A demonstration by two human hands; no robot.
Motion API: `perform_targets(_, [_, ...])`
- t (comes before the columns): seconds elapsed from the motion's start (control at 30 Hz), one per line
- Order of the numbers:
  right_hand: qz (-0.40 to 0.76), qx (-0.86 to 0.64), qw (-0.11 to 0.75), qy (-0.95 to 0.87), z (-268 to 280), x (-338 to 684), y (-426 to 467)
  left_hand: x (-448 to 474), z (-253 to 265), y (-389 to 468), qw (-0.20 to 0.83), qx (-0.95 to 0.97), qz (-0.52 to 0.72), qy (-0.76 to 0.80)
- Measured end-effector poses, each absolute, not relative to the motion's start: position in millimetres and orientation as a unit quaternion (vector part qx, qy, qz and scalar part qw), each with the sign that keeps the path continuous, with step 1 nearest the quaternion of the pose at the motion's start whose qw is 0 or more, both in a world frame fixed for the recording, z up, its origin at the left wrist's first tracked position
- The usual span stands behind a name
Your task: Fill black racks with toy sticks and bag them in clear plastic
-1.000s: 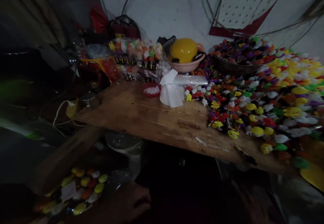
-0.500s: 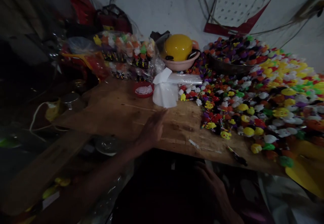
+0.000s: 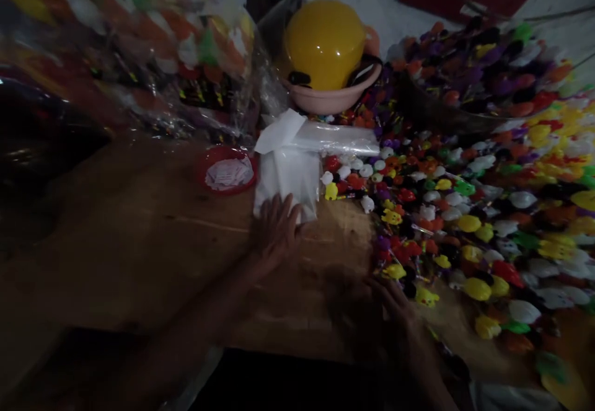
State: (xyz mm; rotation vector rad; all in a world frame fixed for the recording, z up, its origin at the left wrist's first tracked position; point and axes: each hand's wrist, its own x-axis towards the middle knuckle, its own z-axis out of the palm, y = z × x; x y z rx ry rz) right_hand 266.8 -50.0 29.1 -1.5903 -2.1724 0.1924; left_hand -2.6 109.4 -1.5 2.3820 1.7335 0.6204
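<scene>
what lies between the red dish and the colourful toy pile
White plastic sheeting lies between them in the head view, the left hand at its near edge.

A wooden tabletop (image 3: pixel 344 231) bore a red dish (image 3: pixel 201 176) of paper slips (image 3: pixel 230 173) beside white plastic sheeting (image 3: pixel 292 178), with bagged figures (image 3: pixel 186 51) at left rear and small multicolored toys (image 3: pixel 471 222) spread thickly across the right.

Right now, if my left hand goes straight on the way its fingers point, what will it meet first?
Most likely the flat, white, translucent plastic on the brown wooden table. The left hand overlaps the plastic's near edge in the picture, though I cannot tell whether they touch.
</scene>
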Motion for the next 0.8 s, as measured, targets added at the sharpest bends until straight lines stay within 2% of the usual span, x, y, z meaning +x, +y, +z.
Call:
perform_targets(0.13, [0.064,-0.498,0.242,-0.830,33,233,33,-4,-17,106,0.038,0.791,0.268,0.550])
perform_targets(0.3, [0.140,-0.377,0.175,-0.898,32,179,75,-8,-18,112,0.002,0.797,0.321,0.511])
perform_targets(0.47, [0.106,-0.473,0.234,-0.843,23,211,38,-9,-11,113,-0.056,0.783,0.388,0.483])
perform_targets(0.57, [0.060,-0.545,0.251,-0.798,14,249,4,-10,-10,115,-0.050,0.796,0.343,0.496])
perform_targets(0.73, [0.002,-0.646,0.268,-0.715,22,275,-52,-14,-5,115,0.068,0.783,0.185,0.590])
perform_targets(0.8, [-0.016,-0.660,0.273,-0.699,30,274,-77,-14,4,108,0.056,0.777,0.177,0.602])
